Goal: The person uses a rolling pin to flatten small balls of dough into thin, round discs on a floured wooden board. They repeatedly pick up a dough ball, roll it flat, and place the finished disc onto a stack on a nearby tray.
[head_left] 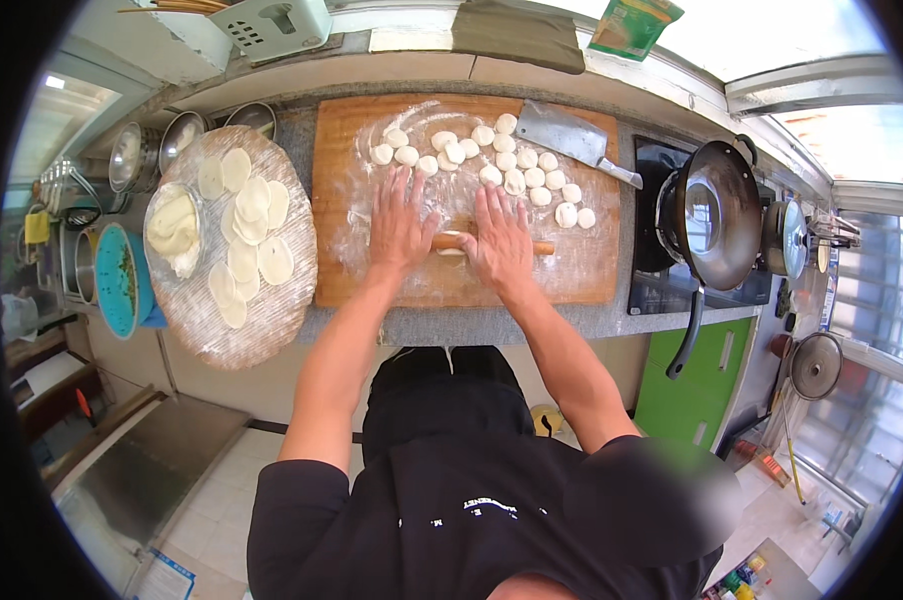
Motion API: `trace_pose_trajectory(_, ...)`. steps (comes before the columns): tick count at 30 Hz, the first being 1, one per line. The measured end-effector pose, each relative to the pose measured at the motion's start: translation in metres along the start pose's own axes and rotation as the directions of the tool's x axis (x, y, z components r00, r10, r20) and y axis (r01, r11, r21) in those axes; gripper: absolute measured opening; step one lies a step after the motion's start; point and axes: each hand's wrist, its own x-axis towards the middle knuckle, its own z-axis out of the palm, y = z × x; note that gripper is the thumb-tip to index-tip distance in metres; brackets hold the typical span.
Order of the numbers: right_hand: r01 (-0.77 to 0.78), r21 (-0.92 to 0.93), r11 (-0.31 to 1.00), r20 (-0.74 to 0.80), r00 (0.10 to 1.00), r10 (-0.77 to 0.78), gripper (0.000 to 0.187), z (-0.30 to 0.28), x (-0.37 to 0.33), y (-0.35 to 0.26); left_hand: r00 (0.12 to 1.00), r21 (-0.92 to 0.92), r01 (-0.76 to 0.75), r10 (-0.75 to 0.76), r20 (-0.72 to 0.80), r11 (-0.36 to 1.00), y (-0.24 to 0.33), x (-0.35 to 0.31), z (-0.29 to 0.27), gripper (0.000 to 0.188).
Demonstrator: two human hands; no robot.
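Observation:
Both my hands lie palm down with fingers stretched over a wooden rolling pin (544, 246). My left hand (403, 222) rests over its left end, and my right hand (502, 240) presses on it nearer the right end. Between the hands, a small piece of dough (452, 251) shows partly beneath the pin. Under everything is a floured wooden board (347, 270). Beyond my fingers, several small rounds of dough (535, 177) are scattered across it. A cleaver (560, 132) lies at the board's far right.
Left of the board, a floury round board (222, 340) carries flat dough wrappers (255, 200) and a dough lump (175, 230). A blue bowl of filling (124, 280) and metal bowls stand further left. On the right, a wok (717, 215) sits on the stove, its handle jutting toward me.

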Motion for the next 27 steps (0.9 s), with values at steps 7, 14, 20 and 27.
trace_pose_trajectory(7, 0.082, -0.004, 0.997, -0.006, 0.997, -0.082, 0.111, 0.004, -0.056, -0.007, 0.876, -0.255, -0.324, 0.391, 0.283, 0.911, 0.009, -0.044, -0.047, 0.077)
trace_pose_trajectory(14, 0.110, 0.063, 0.992, -0.018, 0.994, -0.109, 0.103, 0.002, -0.066, -0.007, 0.866, -0.381, -0.381, 0.469, 0.172, 0.843, 0.016, -0.040, -0.026, 0.043)
trace_pose_trajectory(20, 0.101, 0.115, 0.988, -0.127, 0.988, -0.086, 0.069, 0.008, -0.069, -0.002, 0.826, -0.312, -0.532, 0.563, 0.013, 0.787, 0.024, -0.041, -0.043, 0.024)
trace_pose_trajectory(27, 0.187, 0.242, 0.952, -0.166, 0.975, -0.149, 0.034, 0.013, -0.059, 0.009, 0.893, -0.283, -0.371, 0.423, 0.153, 0.884, 0.020, -0.038, -0.027, 0.025)
